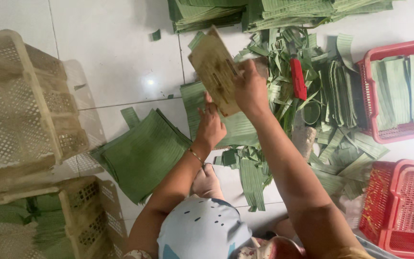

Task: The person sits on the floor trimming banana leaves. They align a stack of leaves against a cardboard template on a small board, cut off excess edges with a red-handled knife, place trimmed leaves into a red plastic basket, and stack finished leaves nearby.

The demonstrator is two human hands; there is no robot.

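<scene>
While the right hand point(251, 88) clasps a stiff brown board point(215, 71) at its lower edge, centre frame, the left hand point(210, 125) presses flat, fingers spread, on stacked banana leaves point(238, 127); these look light, floppy, easily torn on the tiled floor point(116, 52).

— Where does the view look from?

— There is 1 view only, worn on the person's head, facing almost straight down at the white tiled floor point(116, 62).

— How near is it?

— Close. Both forearms run up from the bottom edge, and the left hand point(210, 125) and right hand point(250, 88) sit near the middle.

— How far does it reach?

— From beige crates point(20, 110) at the left edge to red baskets point(398, 91) at the right. With 1 camera, no second view shares anything.
</scene>
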